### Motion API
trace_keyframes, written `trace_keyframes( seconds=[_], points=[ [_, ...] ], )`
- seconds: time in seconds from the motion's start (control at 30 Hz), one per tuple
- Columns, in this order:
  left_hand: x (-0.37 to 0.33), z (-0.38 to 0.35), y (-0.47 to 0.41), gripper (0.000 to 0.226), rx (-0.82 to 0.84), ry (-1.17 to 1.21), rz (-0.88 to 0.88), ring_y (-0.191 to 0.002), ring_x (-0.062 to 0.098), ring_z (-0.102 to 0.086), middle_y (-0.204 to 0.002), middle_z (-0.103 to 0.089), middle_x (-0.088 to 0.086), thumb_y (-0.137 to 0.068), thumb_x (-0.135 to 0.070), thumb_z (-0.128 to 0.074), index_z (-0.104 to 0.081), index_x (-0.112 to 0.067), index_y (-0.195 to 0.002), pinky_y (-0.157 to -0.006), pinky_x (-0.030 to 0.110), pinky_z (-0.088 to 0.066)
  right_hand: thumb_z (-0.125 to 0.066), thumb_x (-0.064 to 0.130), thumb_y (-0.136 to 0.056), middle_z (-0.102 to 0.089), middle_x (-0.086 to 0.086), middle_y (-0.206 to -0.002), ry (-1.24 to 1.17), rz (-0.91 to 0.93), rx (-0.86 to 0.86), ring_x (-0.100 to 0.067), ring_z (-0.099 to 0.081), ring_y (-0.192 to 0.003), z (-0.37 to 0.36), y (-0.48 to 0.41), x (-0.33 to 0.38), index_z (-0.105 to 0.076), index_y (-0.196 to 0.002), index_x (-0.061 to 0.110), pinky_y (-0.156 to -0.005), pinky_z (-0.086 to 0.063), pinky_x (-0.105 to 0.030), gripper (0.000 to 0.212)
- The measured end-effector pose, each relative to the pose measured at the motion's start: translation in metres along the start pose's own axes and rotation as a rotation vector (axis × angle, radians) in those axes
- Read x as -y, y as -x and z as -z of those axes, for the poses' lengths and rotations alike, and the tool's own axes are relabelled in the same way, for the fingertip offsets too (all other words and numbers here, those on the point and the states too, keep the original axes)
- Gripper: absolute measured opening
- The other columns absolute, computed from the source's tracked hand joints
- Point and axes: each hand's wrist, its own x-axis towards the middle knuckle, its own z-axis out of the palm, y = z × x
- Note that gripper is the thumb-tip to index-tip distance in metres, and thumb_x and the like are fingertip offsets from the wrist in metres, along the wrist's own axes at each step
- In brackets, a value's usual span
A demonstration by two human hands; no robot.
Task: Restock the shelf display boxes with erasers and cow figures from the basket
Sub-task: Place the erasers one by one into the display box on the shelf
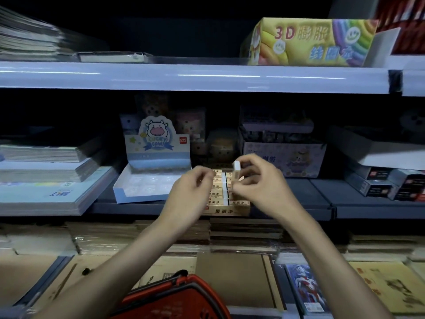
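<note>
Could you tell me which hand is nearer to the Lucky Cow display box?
Left. The left hand is just right of the Lucky Cow display box; the right hand, pinching an eraser, is farther right, over the eraser box.

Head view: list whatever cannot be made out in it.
Red basket: contents out of sight, cut off by the bottom edge.
Eraser box: rows hidden behind the right hand and its eraser.
Left hand: fingers curled and blurred; whether it holds anything is unclear.
Boxes at the shelf's back: too dark to read.
</note>
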Motion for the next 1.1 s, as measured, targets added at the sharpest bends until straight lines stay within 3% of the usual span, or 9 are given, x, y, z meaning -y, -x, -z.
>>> trace_keyframes(
  seconds=[0.1, 0.2, 0.4, 0.5, 0.67, 0.87, 1.1],
  points=[
    [0.024, -0.003, 0.011, 0.028, 0.066, -0.432, -0.216, -0.111, 0.008, -0.059, -0.118, -0.066, -0.013, -0.103, -0.042, -0.049, -0.067, -0.033, -0.121, -0.097, 0.039, -0.049, -0.08, 0.014, -0.078, -0.076, 0.008, -0.085, -0.001, -0.03, -0.03, -0.007, -0.072, -0.075, 0.004, -0.014, -0.013, -0.062, -0.099, 0.028, -0.069, -0.059, -0.027, 0.032],
    [0.038, -0.009, 0.018, 0.033, 0.108, -0.576, -0.302, -0.11, 0.007, -0.056, -0.116, -0.06, -0.018, -0.101, -0.051, -0.046, -0.068, -0.036, -0.12, -0.095, 0.039, -0.049, -0.082, 0.01, -0.079, -0.077, 0.011, -0.082, 0.014, -0.061, -0.028, -0.003, -0.071, -0.073, -0.001, -0.029, -0.026, -0.057, -0.096, 0.022, -0.062, -0.054, -0.022, 0.032],
    [0.042, -0.009, 0.022, 0.04, 0.093, -0.634, -0.361, -0.112, 0.005, -0.057, -0.122, -0.059, -0.018, -0.1, -0.056, -0.049, -0.067, -0.033, -0.127, -0.093, 0.031, -0.051, -0.089, 0.027, -0.078, -0.072, 0.01, -0.095, 0.176, -0.127, -0.063, -0.001, -0.062, -0.077, -0.014, -0.049, -0.053, -0.071, -0.101, 0.023, -0.059, -0.045, -0.01, 0.029],
    [0.042, -0.007, 0.02, 0.037, 0.094, -0.625, -0.357, -0.112, 0.005, -0.057, -0.123, -0.059, -0.019, -0.1, -0.054, -0.051, -0.068, -0.034, -0.126, -0.091, 0.029, -0.05, -0.087, 0.031, -0.08, -0.067, 0.004, -0.108, 0.343, -0.145, -0.089, -0.009, -0.063, -0.095, -0.02, -0.057, -0.064, -0.075, -0.116, 0.02, -0.071, -0.046, -0.016, 0.039],
    [0.042, -0.006, 0.019, 0.035, 0.102, -0.617, -0.347, -0.112, 0.005, -0.058, -0.124, -0.059, -0.02, -0.1, -0.052, -0.052, -0.068, -0.035, -0.126, -0.088, 0.029, -0.051, -0.083, 0.036, -0.085, -0.072, 0.0, -0.116, 0.459, -0.161, -0.147, -0.017, -0.068, -0.102, -0.028, -0.062, -0.064, -0.072, -0.126, 0.02, -0.083, -0.059, -0.036, 0.045],
    [0.042, -0.004, 0.019, 0.033, 0.105, -0.623, -0.354, -0.112, 0.003, -0.058, -0.126, -0.059, -0.021, -0.102, -0.048, -0.051, -0.067, -0.035, -0.127, -0.087, 0.026, -0.05, -0.084, 0.033, -0.083, -0.074, 0.005, -0.095, 0.508, -0.115, -0.214, -0.016, -0.068, -0.09, -0.031, -0.06, -0.059, -0.077, -0.095, 0.026, -0.074, -0.059, -0.038, 0.016],
    [0.041, -0.004, 0.019, 0.029, 0.107, -0.633, -0.368, -0.109, 0.006, -0.06, -0.124, -0.061, -0.019, -0.103, -0.038, -0.051, -0.067, -0.034, -0.127, -0.083, 0.026, -0.052, -0.073, 0.02, -0.094, -0.074, 0.003, -0.11, 0.561, -0.079, -0.202, -0.02, -0.068, -0.098, -0.033, -0.059, -0.06, -0.08, -0.102, 0.027, -0.078, -0.057, -0.035, 0.013]
  ],
)
